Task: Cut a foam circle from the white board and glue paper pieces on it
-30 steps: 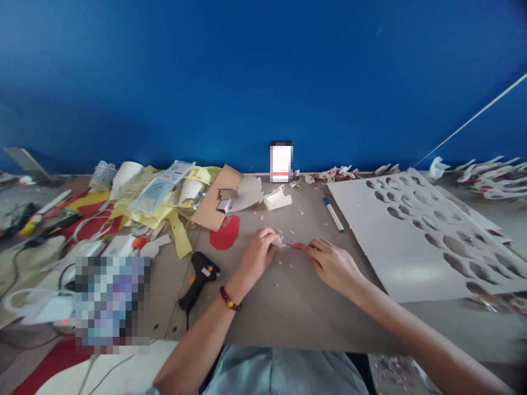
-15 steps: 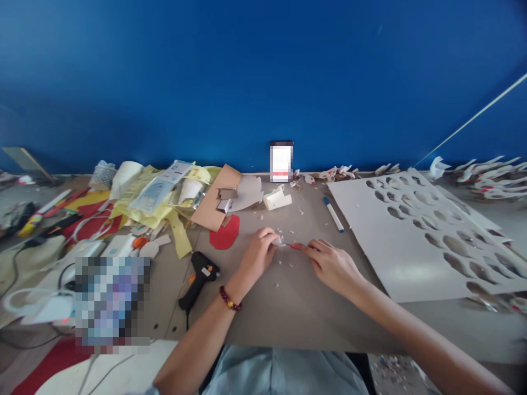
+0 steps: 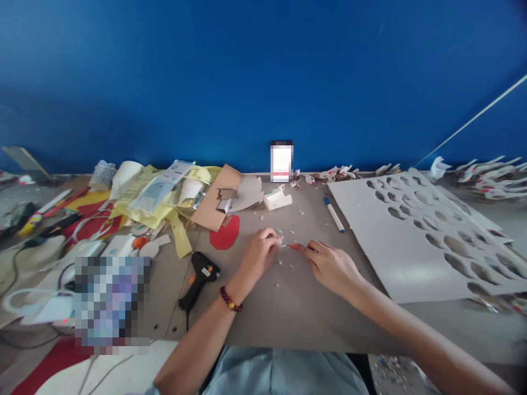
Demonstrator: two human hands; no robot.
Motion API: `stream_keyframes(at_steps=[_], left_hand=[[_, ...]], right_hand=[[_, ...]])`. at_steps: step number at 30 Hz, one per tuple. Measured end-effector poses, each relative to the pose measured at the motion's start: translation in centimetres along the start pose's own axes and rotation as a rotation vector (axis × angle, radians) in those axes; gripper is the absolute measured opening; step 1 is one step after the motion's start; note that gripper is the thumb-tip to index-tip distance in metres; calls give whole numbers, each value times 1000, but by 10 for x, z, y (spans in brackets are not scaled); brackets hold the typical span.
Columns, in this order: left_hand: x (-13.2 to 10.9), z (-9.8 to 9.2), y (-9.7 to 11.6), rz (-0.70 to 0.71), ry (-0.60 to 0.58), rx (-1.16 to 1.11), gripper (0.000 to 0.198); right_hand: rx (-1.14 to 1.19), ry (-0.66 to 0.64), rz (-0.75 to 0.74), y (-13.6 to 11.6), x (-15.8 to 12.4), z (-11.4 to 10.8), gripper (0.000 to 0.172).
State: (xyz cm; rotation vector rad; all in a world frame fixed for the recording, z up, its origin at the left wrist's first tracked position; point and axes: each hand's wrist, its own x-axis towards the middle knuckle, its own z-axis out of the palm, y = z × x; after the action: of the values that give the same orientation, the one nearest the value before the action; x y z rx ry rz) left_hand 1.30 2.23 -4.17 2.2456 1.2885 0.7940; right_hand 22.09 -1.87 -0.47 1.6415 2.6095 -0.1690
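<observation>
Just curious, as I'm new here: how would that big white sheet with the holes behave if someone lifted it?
The white sheet would probably be light for its size, since it looks thin. Its uncut left part, lying flat, may stay fairly stiff. The right part could bend or tear more easily, with closely spaced holes.

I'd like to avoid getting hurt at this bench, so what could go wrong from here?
The red tool in the right hand points its thin end at the left hand, which pinches a small white piece; a slip might nick it.

The black glue gun lies beside the left forearm; if it's hot, which I can't tell, brushing it might burn.

The piece, if dropped, could get lost among the white scraps.
</observation>
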Motion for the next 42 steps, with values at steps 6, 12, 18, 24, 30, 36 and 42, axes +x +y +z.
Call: stream_keyframes(at_steps=[6, 12, 18, 24, 30, 36, 42], left_hand=[[0, 1, 1, 1, 5, 16, 24], [1, -1, 3, -30, -36, 54, 27], [0, -3, 8, -43, -29, 97, 29], [-1, -2, 9, -44, -13, 113, 30], [-1, -4, 13, -70, -43, 113, 31], [-1, -3, 9, -67, -44, 100, 33], [-1, 0, 4, -53, -22, 62, 30]], right_hand=[[-20, 5, 2, -2, -1, 2, 49], [-83, -7, -2, -6, 0, -5, 46], [-121, -51, -7, -12, 3, -16, 46], [-105, -42, 11, -13, 3, -16, 46], [-91, -17, 15, -10, 0, -11, 48], [-38, -31, 47, -1, -5, -10, 48], [44, 16, 97, 3, -7, -5, 51]])
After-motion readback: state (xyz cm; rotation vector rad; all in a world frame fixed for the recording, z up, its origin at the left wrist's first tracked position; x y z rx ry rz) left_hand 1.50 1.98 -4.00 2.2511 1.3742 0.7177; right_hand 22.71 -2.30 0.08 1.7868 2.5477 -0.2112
